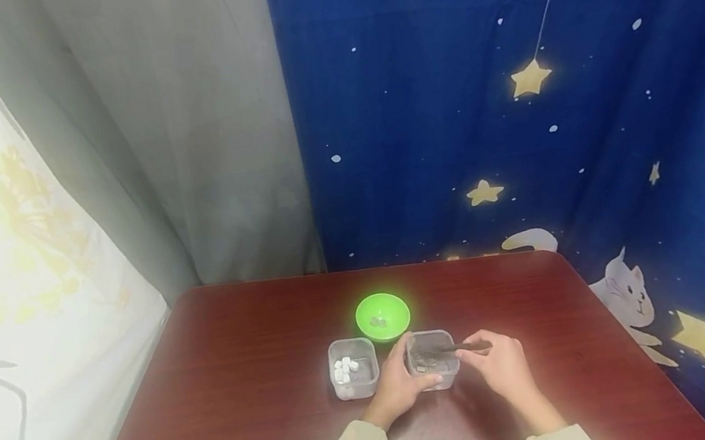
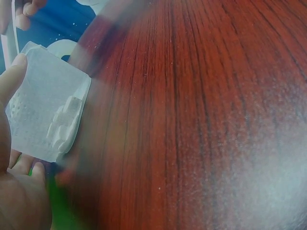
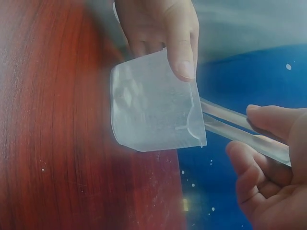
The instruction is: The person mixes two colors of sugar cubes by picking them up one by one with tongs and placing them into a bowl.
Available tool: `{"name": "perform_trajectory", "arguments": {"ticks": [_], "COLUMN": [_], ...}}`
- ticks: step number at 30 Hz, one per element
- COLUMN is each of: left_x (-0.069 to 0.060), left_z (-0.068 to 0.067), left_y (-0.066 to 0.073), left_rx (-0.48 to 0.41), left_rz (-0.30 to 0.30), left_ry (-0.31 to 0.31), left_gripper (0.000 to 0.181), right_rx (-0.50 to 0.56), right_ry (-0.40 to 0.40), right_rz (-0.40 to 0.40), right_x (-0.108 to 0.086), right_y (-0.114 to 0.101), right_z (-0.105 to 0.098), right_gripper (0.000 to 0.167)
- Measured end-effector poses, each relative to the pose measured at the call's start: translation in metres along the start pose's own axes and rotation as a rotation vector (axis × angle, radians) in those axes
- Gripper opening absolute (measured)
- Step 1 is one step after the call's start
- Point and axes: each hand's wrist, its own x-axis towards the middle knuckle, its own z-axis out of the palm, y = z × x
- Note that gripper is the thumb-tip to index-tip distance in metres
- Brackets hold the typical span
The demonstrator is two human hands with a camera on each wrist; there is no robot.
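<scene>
My left hand [image 1: 398, 383] grips the near left side of a clear square container [image 1: 446, 382], its thumb over the front wall. Pale blocks show through the wall of this container [image 2: 29, 115] in the left wrist view. From the right, my right hand [image 1: 507, 368] pinches a pair of tongs [image 1: 475, 345] between thumb and fingers, with the tongs' far ends inside the container. Two translucent arms of the tongs [image 3: 230, 134], slightly apart, pass over the rim in the right wrist view; the container wall blurs their tips.
Left of my left hand stands another clear container [image 1: 367, 387] with several white cubes [image 1: 346, 366]. A green bowl [image 1: 395, 315] with a few small pale pieces sits just behind both containers. Curtains hang beyond the table [image 1: 243, 360] edges.
</scene>
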Motion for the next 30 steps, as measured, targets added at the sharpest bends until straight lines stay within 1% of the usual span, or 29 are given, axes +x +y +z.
{"name": "perform_trajectory", "arguments": {"ticks": [5,8,17,25,30], "left_x": [-0.0004,-0.0003,-0.0002,-0.0011,-0.0011], "left_z": [-0.0006,-0.0008,-0.0017,-0.0025,-0.0016], "left_y": [0.001,0.0013,0.0025,0.0026,0.0022], "left_rx": [0.011,0.016,0.018,0.006,0.002], "left_rz": [-0.008,-0.009,-0.014,-0.005,-0.01], "left_ry": [0.002,0.001,-0.001,-0.002,0.0], "left_gripper": [0.095,0.094,0.095,0.093,0.094], "right_rx": [-0.014,-0.022,-0.003,-0.024,-0.028], "right_ry": [0.007,0.013,0.015,-0.033,-0.012], "right_rz": [-0.013,-0.007,0.015,-0.018,-0.035], "right_x": [0.0014,0.0023,0.0022,0.0005,0.0006], "right_y": [0.001,0.0013,-0.0026,-0.0014,0.0024], "right_z": [-0.0007,-0.0024,-0.0095,-0.0042,-0.0013], "right_gripper": [0.016,0.016,0.014,0.016,0.017]}}
